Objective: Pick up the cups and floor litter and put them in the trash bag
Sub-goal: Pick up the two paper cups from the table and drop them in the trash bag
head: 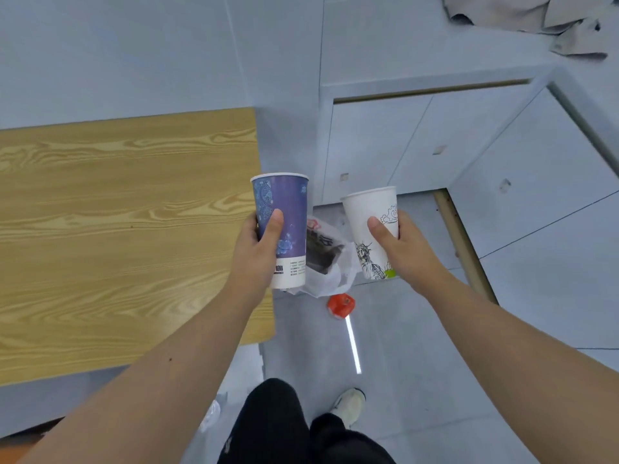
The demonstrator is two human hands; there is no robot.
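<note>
My left hand [256,252] grips a tall purple paper cup [284,209] with a white base, held upright beside the table's right edge. A white paper cup [370,212] with a line drawing of a statue is held in my right hand [403,244], tilted slightly left. Both cups hang above the floor. Below and between them lies a white plastic trash bag [326,259], its mouth open with dark contents showing. A crumpled red piece of litter [341,304] lies on the grey floor just in front of the bag.
A wooden table top [127,229] fills the left side. White cabinets [418,145] stand behind the bag. A crumpled clear wrapper [211,417] lies on the floor near my left leg. Beige cloth [542,18] lies at the top right.
</note>
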